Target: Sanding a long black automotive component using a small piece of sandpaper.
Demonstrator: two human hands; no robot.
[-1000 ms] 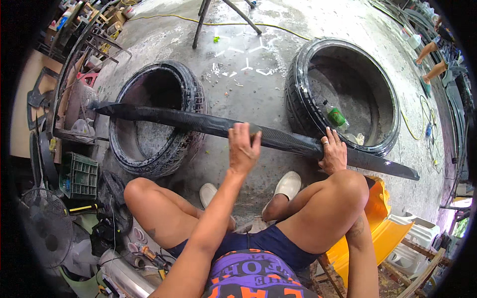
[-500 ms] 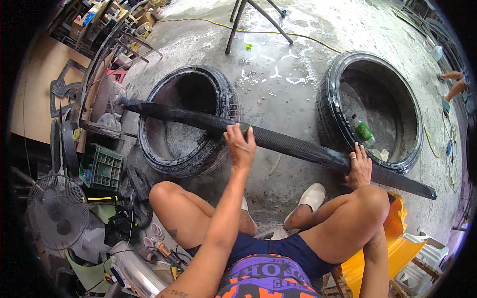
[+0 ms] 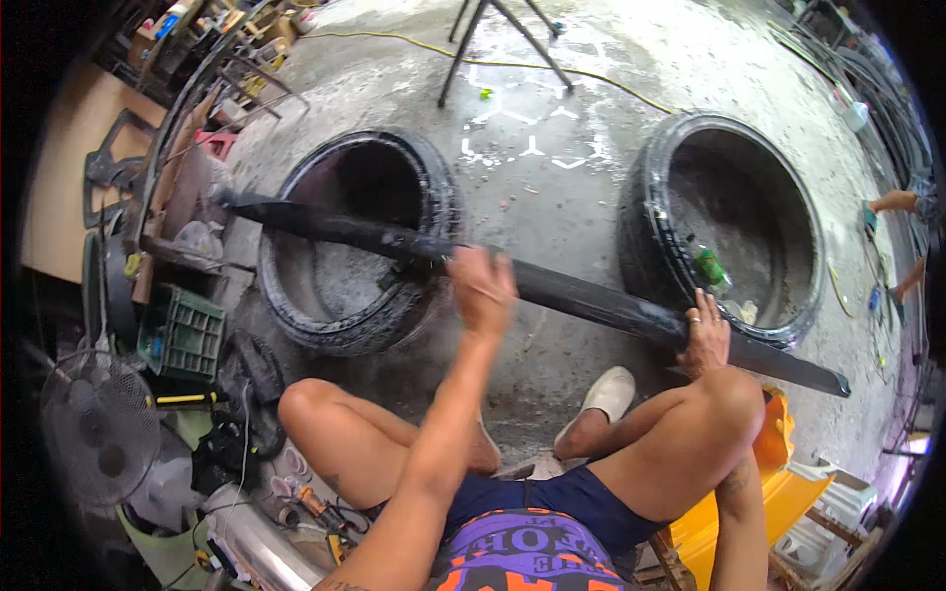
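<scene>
A long black carbon-weave piece (image 3: 572,293) lies diagonally across two tyres, the left tyre (image 3: 296,315) and the right tyre (image 3: 788,167). My left hand (image 3: 483,291), blurred, is on the piece near its middle, fingers closed round what looks like a small dark pad, largely hidden under them. My right hand (image 3: 705,335) grips the piece farther right, fingers over its top and beside my raised knee. A green plastic bottle (image 3: 709,266) lies inside the right tyre.
At left are a green crate (image 3: 182,335), a fan (image 3: 99,433), tools and boards (image 3: 59,187). A metal stand (image 3: 463,59) and yellow cable (image 3: 335,35) are ahead. A yellow plastic piece (image 3: 749,512) is by my right leg. Another person's leg (image 3: 897,202) shows far right.
My left hand moved a little left along the piece, then back rightward, staying on it. My right hand stays on the piece. The whole view has shifted slightly with my head.
</scene>
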